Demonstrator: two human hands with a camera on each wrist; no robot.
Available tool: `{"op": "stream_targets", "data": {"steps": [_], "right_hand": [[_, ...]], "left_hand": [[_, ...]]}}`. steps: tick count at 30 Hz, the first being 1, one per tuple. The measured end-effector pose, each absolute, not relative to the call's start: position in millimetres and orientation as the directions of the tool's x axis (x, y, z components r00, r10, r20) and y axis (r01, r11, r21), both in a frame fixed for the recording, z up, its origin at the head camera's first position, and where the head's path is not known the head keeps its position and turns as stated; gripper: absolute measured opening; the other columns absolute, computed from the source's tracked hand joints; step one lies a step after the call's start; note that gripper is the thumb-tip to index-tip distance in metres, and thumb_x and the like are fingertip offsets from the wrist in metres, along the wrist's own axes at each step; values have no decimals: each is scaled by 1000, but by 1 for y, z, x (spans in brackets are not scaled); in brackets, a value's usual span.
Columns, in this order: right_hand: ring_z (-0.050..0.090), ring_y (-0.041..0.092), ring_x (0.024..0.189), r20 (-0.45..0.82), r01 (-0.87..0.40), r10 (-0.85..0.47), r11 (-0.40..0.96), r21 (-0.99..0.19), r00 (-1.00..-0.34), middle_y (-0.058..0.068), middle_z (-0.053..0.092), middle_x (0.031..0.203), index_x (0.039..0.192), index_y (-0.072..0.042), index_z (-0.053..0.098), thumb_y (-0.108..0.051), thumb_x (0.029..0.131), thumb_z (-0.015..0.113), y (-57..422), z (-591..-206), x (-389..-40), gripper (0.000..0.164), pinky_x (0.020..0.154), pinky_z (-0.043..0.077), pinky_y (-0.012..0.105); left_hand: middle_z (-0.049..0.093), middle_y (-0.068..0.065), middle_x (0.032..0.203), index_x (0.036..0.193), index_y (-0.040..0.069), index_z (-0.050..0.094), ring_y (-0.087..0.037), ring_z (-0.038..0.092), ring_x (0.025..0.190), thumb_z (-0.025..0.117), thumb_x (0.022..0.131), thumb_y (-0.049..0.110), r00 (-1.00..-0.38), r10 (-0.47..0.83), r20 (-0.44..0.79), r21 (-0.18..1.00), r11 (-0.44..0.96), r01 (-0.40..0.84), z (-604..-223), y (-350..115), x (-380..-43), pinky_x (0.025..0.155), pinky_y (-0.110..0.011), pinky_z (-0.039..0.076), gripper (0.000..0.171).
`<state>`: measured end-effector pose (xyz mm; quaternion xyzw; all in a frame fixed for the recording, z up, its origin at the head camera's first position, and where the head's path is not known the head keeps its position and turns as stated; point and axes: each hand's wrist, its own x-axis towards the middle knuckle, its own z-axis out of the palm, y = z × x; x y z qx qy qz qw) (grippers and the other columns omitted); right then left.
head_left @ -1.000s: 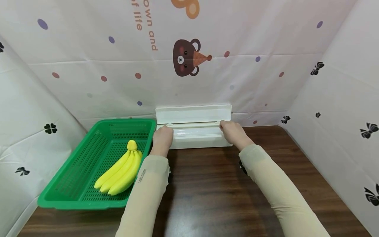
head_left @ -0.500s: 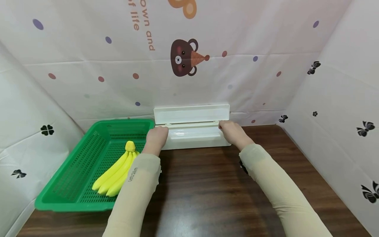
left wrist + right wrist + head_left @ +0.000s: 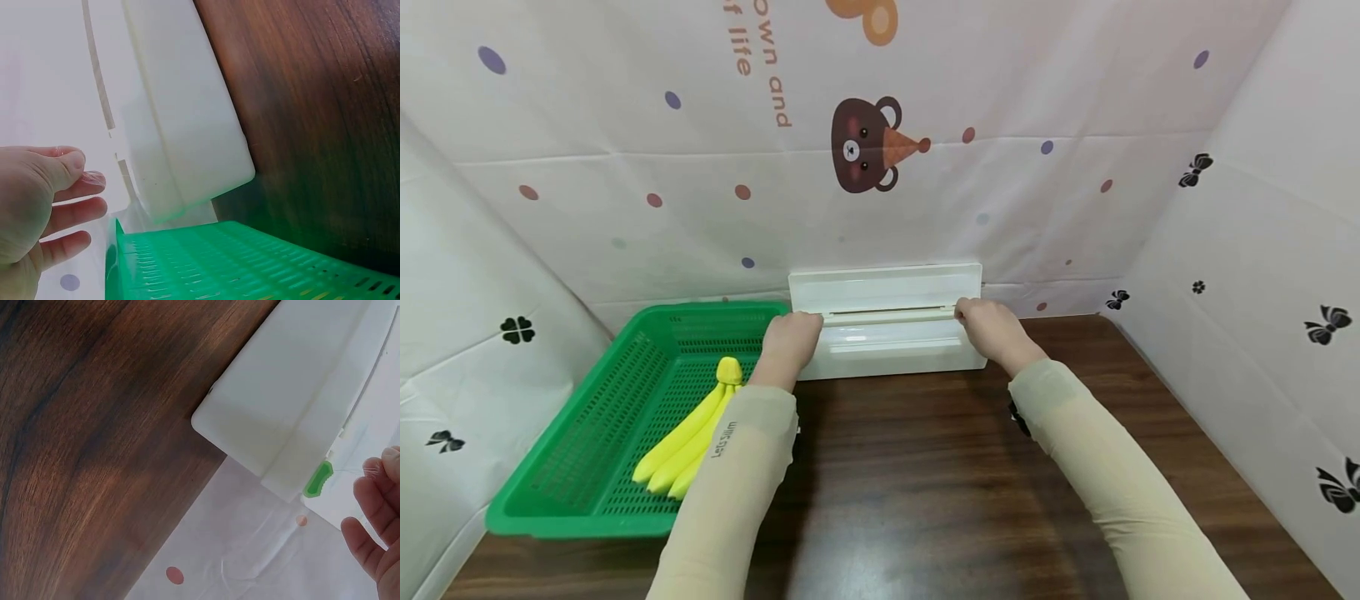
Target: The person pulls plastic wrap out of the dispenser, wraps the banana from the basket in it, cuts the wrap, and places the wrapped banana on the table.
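Note:
A long white cling film dispenser [image 3: 891, 360] stands against the back wall, its lid [image 3: 886, 289] raised. At its left end is my left hand [image 3: 792, 342], and my right hand [image 3: 992, 329] is at its right end. In the left wrist view, the thumb and forefinger pinch a bit of clear cling film [image 3: 94, 179], with the other fingers loosely bent. The right wrist view has my right thumb and forefinger pinching the clear film [image 3: 371, 469] beside a green slider [image 3: 317, 480] on the dispenser. Most of the film is too transparent to make out.
Left of the dispenser sits a green plastic basket [image 3: 580, 525] holding yellow bananas [image 3: 688, 437], partly hidden by my left forearm. The dark wooden table [image 3: 917, 492] spreads in front. Printed white sheets [image 3: 1037, 217] enclose the back and sides.
My left hand has shifted left and slightly up, toward the basket, and its forearm now covers more of the bananas. My right hand has barely moved. The view has shifted slightly.

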<state>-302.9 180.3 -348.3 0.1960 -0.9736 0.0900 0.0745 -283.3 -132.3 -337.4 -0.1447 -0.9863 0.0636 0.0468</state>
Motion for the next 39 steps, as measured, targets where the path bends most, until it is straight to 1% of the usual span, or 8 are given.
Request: {"op": "stream_targets", "data": {"steps": [6, 12, 17, 22, 28, 33, 35, 39], "right_hand": [[64, 29, 93, 216, -409, -378, 904, -126, -900, 14, 67, 103, 105, -4, 61, -7, 96, 52, 181, -346, -303, 14, 80, 51, 41], [64, 30, 93, 220, -399, -367, 908, -125, -904, 13, 67, 104, 107, -4, 62, -9, 96, 52, 182, -341, -302, 15, 81, 51, 42], [65, 30, 93, 223, -404, -373, 908, -111, -901, 13, 68, 105, 108, -4, 62, -9, 96, 52, 182, -337, -301, 17, 80, 52, 42], [64, 29, 92, 233, -409, -379, 907, -100, -896, 13, 68, 104, 108, -4, 63, -10, 96, 53, 183, -333, -299, 17, 78, 52, 41], [64, 28, 93, 246, -409, -375, 906, -106, -894, 13, 68, 104, 108, -4, 63, -10, 95, 54, 183, -330, -297, 16, 80, 51, 41], [65, 28, 91, 267, -427, -387, 898, -111, -883, 12, 69, 102, 105, -4, 64, -10, 95, 55, 182, -329, -296, 15, 80, 51, 41], [65, 28, 90, 276, -429, -387, 897, -106, -880, 12, 69, 101, 105, -4, 64, -11, 95, 55, 183, -329, -295, 15, 80, 52, 41], [65, 27, 89, 294, -430, -388, 897, -96, -874, 11, 69, 100, 104, -5, 64, -11, 95, 54, 185, -328, -295, 14, 79, 52, 41]], "left_hand": [[67, -14, 100, 105, 6, 65, -29, 63, 85, 57, 91, -1, -957, 288, 46, -120, 952, 281, -332, -133, -282, 77, -45, 53, 17], [66, -13, 99, 104, 6, 65, -28, 63, 85, 55, 92, 1, -958, 282, 48, -101, 956, 276, -325, -133, -279, 77, -44, 53, 16], [66, -13, 101, 107, 6, 65, -29, 63, 89, 53, 94, 2, -959, 277, 53, -74, 959, 273, -322, -133, -278, 77, -44, 53, 18], [66, -13, 103, 109, 6, 66, -29, 63, 91, 53, 94, 3, -958, 279, 69, -49, 960, 276, -320, -134, -277, 78, -44, 53, 20], [67, -13, 102, 108, 5, 66, -28, 64, 90, 53, 94, 3, -953, 290, 90, -32, 957, 288, -317, -136, -273, 77, -43, 53, 19], [67, -14, 106, 111, 5, 66, -28, 64, 94, 53, 95, 5, -958, 276, 77, -4, 961, 276, -316, -138, -271, 79, -41, 54, 21], [67, -14, 105, 111, 5, 66, -28, 64, 93, 52, 96, 6, -961, 268, 71, 18, 963, 270, -317, -139, -271, 78, -41, 54, 21], [66, -14, 100, 107, 4, 67, -25, 62, 86, 51, 97, 9, -962, 260, 82, 54, 963, 265, -316, -138, -271, 75, -39, 54, 20]]}}
